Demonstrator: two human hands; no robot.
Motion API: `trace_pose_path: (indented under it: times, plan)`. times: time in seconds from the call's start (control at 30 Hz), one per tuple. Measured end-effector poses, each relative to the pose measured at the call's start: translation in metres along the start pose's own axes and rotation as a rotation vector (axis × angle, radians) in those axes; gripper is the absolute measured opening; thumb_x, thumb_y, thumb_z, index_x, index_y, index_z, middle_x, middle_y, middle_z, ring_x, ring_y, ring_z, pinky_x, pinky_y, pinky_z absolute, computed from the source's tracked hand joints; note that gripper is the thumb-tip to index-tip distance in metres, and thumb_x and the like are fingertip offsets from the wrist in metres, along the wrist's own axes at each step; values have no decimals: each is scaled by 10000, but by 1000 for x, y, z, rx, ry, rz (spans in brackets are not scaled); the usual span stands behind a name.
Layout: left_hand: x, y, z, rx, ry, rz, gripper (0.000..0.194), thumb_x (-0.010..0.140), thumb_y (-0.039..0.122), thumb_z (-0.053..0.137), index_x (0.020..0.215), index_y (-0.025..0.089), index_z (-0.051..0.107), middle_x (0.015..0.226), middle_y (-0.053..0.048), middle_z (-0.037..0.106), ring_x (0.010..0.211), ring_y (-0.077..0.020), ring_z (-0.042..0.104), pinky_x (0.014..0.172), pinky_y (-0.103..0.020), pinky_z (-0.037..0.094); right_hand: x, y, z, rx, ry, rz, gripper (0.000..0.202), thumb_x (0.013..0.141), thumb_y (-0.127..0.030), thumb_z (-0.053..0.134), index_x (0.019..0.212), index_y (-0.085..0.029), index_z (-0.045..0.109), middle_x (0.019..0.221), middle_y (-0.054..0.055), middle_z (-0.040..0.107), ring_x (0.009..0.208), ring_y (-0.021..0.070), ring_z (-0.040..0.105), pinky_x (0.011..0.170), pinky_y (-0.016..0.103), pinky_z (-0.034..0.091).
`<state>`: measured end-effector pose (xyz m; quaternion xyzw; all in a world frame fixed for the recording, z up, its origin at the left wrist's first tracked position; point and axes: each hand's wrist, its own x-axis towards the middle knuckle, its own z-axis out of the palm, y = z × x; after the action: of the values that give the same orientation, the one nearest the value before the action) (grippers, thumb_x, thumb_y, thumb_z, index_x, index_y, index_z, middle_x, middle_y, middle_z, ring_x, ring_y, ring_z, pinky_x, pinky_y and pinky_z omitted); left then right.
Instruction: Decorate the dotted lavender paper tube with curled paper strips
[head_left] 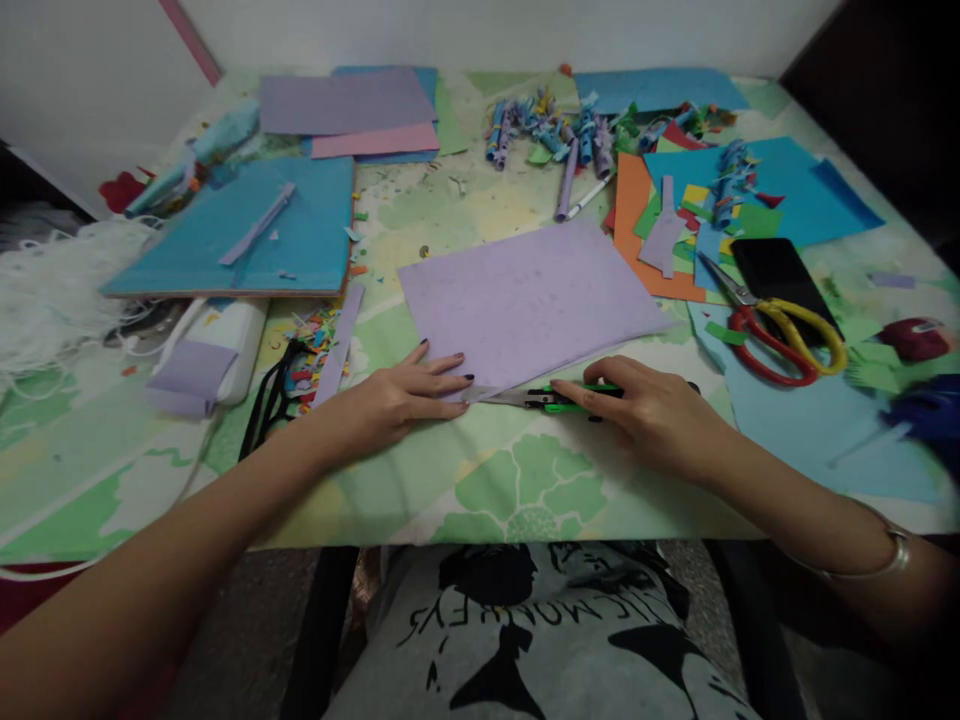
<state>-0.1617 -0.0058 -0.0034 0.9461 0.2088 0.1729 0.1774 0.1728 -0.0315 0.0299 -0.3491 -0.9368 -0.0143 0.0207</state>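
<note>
A sheet of purple paper (525, 300) lies at a slant on the flowered tablecloth in front of me. My left hand (401, 400) rests on its near left corner, fingers stretched out and pressing it down. My right hand (641, 410) is wrapped round a black and green utility knife (562, 400). The knife's blade points left, along the paper's near edge, and its tip comes close to my left fingertips. Whether the blade is under or beside the sheet I cannot tell.
Red and yellow scissors (780, 335) and a black phone (780, 270) lie to the right. Blue card (300, 230) stands left, near a white glue gun-like device (229, 340) and white string (60, 290). Fringed paper rolls (600, 145) and coloured sheets (345, 105) lie at the back.
</note>
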Motion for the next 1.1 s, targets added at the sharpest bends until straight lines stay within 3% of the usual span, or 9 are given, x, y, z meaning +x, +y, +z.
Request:
trace_pose_path:
  times: [0.13,0.27,0.7,0.97,1.1]
  plan:
    - [0,0,-1,9,-30,3,434,875,35,395,1210,244,575,1309,-98,552,1346,-233,323,1100,-588,185,-8,6,0,30,-1,29,579,754,-68,405,1294,-246,515,1026,127,587,805,208,551,523,258,339]
    - [-1,1,1,2,10,1,394,873,50,428,1172,239,602,1285,-106,570,1334,-237,347,1102,-583,191,-11,6,1,44,0,29,554,779,-79,397,1293,-246,523,1035,134,588,821,224,562,529,270,358]
    - [-1,3,4,5,39,-24,368,879,61,448,1154,238,616,1275,-107,578,1323,-236,368,1096,-589,207,4,-5,-1,10,-2,-22,603,712,-26,435,1281,-210,520,989,128,580,756,191,525,532,255,312]
    - [1,0,-8,-52,-115,-51,541,863,-4,380,1292,304,494,1362,-68,500,1358,-211,300,1108,-591,161,2,-3,-1,16,-3,-15,608,719,-14,436,1284,-218,526,984,123,580,764,187,524,539,253,317]
    - [2,-3,-11,-72,-150,-49,490,883,46,407,1276,322,506,1351,-56,512,1348,-210,320,1104,-598,167,-3,1,0,58,6,-5,569,752,-36,423,1281,-211,539,987,125,582,773,191,542,557,263,354]
